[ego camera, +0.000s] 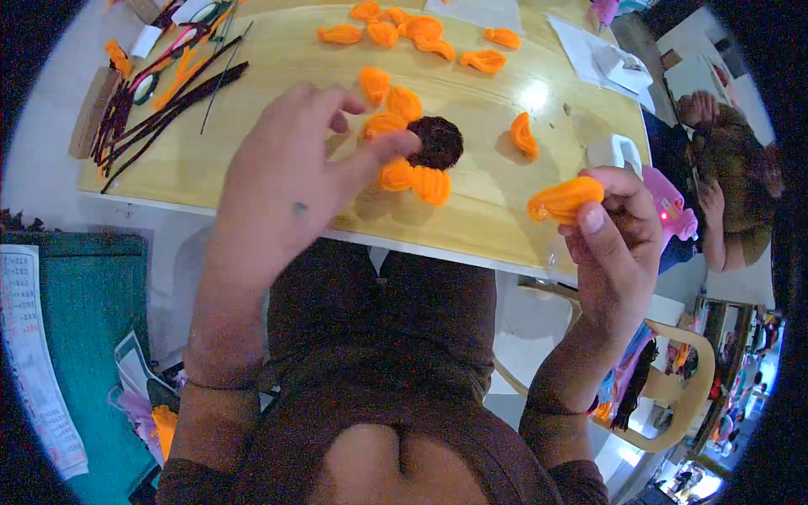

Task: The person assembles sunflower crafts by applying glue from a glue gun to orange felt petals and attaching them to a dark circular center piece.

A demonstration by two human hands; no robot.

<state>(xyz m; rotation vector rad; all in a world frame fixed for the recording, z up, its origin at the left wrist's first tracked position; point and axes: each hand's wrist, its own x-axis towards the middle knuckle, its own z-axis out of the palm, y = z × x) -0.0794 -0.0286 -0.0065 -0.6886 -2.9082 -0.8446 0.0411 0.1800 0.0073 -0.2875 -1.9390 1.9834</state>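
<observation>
A round, dark brown fuzzy flower centre point(440, 144) made of what looks like chenille stem lies on the table, with several orange looped petals point(404, 104) around its left and lower sides. Over these petals is my left hand point(297, 151), fingers apart; its thumb tip overlaps the centre's left edge, and whether it presses there I cannot tell. My right hand point(615, 221) pinches a single orange petal point(565, 199) between thumb and fingers, above the table's near right edge. A shiny clear blob, apparently glue, sits on that petal's left tip.
Loose orange petals point(420, 28) lie at the back, and one petal point(523, 137) lies right of the centre. Brown chenille stems point(183, 104) and scissors point(146, 87) are at left. A pink glue gun point(672, 205) with a red light stands by my right hand. Another person point(735, 170) sits at right.
</observation>
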